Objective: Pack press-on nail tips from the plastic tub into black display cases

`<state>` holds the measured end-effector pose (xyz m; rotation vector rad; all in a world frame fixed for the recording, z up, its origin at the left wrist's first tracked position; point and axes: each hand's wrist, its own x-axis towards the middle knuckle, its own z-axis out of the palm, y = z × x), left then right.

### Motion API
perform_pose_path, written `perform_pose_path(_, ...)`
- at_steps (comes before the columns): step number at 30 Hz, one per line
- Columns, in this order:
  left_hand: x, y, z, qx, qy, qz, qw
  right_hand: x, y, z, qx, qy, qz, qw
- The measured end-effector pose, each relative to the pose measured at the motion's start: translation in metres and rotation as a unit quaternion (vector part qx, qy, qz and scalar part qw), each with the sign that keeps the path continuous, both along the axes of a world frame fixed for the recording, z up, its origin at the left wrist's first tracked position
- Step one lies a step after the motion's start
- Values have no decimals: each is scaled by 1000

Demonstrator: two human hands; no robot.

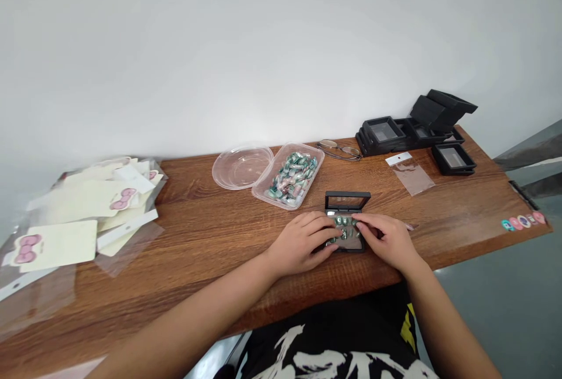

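A small black hinged case (350, 243) lies on the table in front of me with its lid (348, 198) raised. Glossy green press-on nails (345, 222) sit in rows inside it. My left hand (305, 242) grips the case's left side, its fingers reaching over the nails and covering some of them. From the right, my right hand (387, 239) reaches in with thumb and index finger pinched around a green nail at the upper right of the rows. Behind the case stands a clear plastic tub (290, 177) full of loose green, white and pinkish nails.
A round clear lid (243, 167) touches the tub's left side. Eyeglasses (339, 149) lie behind. Several black cases (384, 131) are piled at the back right, near a small clear bag (413, 174). Bagged cream cards (65, 244) spread over the left. Round stickers (523, 221) line the right edge.
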<state>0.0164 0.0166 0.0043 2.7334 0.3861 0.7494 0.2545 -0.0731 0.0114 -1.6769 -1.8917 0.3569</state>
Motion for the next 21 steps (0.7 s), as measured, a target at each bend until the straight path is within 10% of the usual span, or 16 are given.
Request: perform_pose_path(21, 0, -1, 4, -3, -58, 21, 998, -3, -1, 2, 115, 13, -17, 993)
